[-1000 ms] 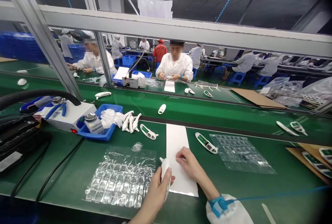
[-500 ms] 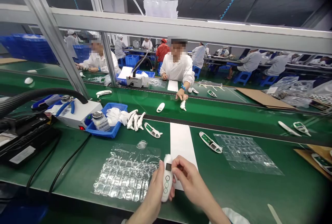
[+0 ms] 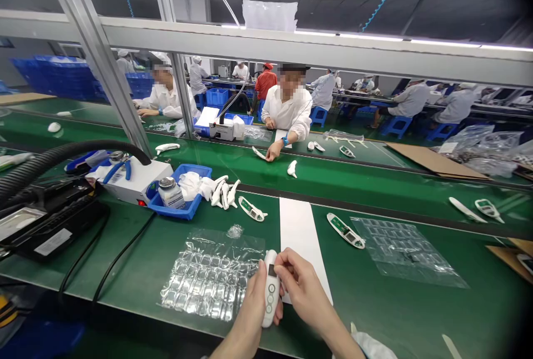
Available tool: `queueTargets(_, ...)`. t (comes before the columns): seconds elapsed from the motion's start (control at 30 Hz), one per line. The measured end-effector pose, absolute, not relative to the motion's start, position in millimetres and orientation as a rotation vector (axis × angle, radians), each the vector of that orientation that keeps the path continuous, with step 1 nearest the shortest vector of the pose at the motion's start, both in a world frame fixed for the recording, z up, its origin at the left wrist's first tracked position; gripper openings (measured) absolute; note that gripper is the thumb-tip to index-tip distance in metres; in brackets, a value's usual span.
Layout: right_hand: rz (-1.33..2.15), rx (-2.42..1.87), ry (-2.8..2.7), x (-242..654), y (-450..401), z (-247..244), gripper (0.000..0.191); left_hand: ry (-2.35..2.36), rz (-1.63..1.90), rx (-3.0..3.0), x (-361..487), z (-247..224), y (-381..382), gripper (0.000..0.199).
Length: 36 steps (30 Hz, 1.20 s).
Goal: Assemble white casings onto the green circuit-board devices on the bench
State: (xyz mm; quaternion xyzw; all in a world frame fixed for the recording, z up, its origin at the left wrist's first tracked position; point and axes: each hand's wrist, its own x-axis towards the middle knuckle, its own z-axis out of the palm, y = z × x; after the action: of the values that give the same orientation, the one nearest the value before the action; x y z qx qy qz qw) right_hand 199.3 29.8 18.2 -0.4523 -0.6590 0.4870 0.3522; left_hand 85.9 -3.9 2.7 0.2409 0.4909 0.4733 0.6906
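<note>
Shifted slightly rightward since before: slim white plastic handheld device with round buttons (image 3: pixel 270 288), upright, clamped in left hand (image 3: pixel 250 314); right hand (image 3: pixel 300 289) fingertips (image 3: pixel 278 268) pinching beside its small screen; probably light, rigid, smooth; best gripped along narrow sides.

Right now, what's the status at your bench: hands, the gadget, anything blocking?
Left hand gripping white handheld device, upright, buttons facing up. Right hand pinching its top by the display. Clear plastic sheet and white strip alongside, nothing blocking.
</note>
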Motion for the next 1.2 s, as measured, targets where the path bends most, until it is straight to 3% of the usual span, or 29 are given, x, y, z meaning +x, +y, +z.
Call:
queueTargets(0.5,1.090,-1.227,-1.763,197,25,13,0.021,1.129,1.049,0.611,86,2,-8,0.066)
queueTargets(0.73,1.557,-1.074,-1.317,197,30,-3,0.031,1.103,0.952,0.893,81,-14,-3,0.052)
queueTargets(0.97,1.273,-1.015,-1.862,213,53,26,0.031,1.304,0.892,1.058,59,-1,-5,0.062)
queueTargets(1.1,0.944,-1.210,-1.644,238,127,22,0.044,1.368,1.134,1.168,28,40,10,0.054)
queueTargets(1.2,0.750,-1.272,-1.501,261,186,13,0.054,1.246,1.259,1.396,7,91,17,0.032)
